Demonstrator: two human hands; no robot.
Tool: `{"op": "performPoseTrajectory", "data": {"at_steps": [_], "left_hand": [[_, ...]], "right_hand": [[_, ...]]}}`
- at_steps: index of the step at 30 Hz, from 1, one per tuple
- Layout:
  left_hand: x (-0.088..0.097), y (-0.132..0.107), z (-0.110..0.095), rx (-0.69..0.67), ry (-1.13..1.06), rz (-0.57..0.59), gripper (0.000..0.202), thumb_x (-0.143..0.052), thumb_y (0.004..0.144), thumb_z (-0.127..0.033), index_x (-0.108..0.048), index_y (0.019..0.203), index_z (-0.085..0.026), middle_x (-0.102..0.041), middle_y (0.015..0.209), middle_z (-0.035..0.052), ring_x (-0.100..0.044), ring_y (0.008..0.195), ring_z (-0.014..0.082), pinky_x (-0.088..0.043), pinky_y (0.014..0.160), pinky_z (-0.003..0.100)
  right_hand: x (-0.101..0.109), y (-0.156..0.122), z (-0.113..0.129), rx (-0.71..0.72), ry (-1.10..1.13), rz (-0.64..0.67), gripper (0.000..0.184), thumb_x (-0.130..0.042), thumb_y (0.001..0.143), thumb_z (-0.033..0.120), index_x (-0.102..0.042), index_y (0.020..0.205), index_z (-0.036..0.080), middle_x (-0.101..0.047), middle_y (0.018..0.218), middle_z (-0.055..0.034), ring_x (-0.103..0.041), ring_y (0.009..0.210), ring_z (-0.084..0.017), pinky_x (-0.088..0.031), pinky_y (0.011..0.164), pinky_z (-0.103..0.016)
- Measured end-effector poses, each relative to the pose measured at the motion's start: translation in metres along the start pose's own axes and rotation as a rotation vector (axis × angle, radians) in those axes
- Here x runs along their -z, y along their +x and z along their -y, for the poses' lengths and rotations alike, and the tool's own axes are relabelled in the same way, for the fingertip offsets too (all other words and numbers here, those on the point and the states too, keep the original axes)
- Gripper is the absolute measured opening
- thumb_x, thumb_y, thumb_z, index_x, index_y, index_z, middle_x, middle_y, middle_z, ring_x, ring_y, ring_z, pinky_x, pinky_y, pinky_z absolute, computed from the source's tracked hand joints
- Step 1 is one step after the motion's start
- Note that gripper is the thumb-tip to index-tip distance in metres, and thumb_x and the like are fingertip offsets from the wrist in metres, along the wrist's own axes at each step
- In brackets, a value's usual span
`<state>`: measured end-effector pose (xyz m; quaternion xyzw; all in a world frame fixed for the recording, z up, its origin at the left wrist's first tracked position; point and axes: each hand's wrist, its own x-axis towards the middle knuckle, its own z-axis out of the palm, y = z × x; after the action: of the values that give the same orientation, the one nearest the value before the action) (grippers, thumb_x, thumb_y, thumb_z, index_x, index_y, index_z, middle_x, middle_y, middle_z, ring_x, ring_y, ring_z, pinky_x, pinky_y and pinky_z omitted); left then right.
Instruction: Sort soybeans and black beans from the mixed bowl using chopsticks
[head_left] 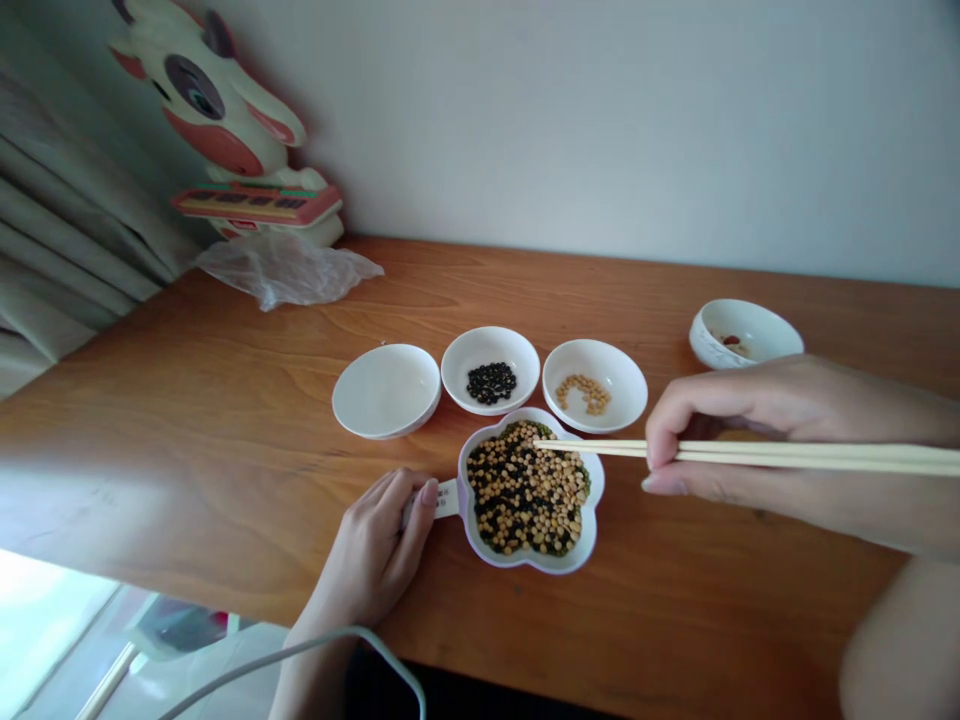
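Nearest on the table [675, 620], the left hand [379, 545] lies low, fingers curled round the handle [448, 497] of a scalloped dish [555, 566]; beyond, the right hand [757, 410] hovers level, pinching chopsticks [600, 449], tips at the dish's mixed beans [525, 495]; behind stand three white bowls [491, 346].

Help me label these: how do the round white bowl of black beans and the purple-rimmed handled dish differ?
The bowl is round; the dish is flower-shaped. The bowl stands unheld; the left hand grips the dish's handle. The bowl holds black beans; the dish, mixed colours. Both contain beans.
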<state>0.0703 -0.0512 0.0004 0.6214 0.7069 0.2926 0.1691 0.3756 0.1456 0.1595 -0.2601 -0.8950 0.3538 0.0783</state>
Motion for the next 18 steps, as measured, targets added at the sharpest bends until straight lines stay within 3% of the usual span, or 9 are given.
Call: {"op": "performPoseTrajectory", "data": {"at_steps": [5, 10, 14, 18], "left_hand": [[0.001, 0.000, -0.002, 0.005, -0.008, 0.011, 0.028, -0.043, 0.111, -0.037, -0.058, 0.092, -0.023, -0.067, 0.084, 0.0028, -0.065, 0.076, 0.0186, -0.050, 0.073, 0.029], [0.001, 0.000, -0.002, 0.003, -0.005, 0.007, 0.026, -0.044, 0.110, -0.035, -0.058, 0.091, -0.023, -0.066, 0.082, 0.0019, -0.065, 0.074, 0.0184, -0.049, 0.072, 0.028], [0.001, 0.000, -0.002, 0.003, -0.014, 0.014, 0.025, -0.044, 0.110, -0.034, -0.058, 0.093, -0.023, -0.065, 0.084, 0.0018, -0.064, 0.076, 0.0183, -0.048, 0.072, 0.028], [0.001, 0.001, -0.003, 0.015, -0.024, 0.022, 0.025, -0.045, 0.111, -0.035, -0.058, 0.093, -0.023, -0.064, 0.084, 0.0012, -0.063, 0.075, 0.0177, -0.047, 0.074, 0.028]], "right_hand": [[-0.008, 0.005, -0.004, -0.048, -0.048, -0.071, 0.009, -0.076, 0.093, 0.039, -0.077, 0.094, 0.030, -0.065, 0.058, 0.0052, -0.049, 0.043, -0.010, -0.028, 0.039, -0.027], [-0.017, 0.014, 0.002, -0.035, -0.084, -0.179, 0.023, -0.070, 0.096, 0.051, -0.073, 0.091, 0.028, -0.068, 0.065, 0.0031, -0.053, 0.052, -0.012, -0.035, 0.049, -0.029], [-0.021, 0.023, 0.011, 0.000, -0.026, -0.219, 0.025, -0.063, 0.100, 0.048, -0.071, 0.088, 0.028, -0.064, 0.062, 0.0030, -0.053, 0.053, -0.014, -0.034, 0.050, -0.030], [-0.021, 0.024, 0.014, 0.046, 0.035, -0.235, 0.031, -0.053, 0.106, 0.047, -0.073, 0.091, 0.029, -0.069, 0.070, 0.0006, -0.063, 0.064, -0.017, -0.044, 0.061, -0.032]]}}
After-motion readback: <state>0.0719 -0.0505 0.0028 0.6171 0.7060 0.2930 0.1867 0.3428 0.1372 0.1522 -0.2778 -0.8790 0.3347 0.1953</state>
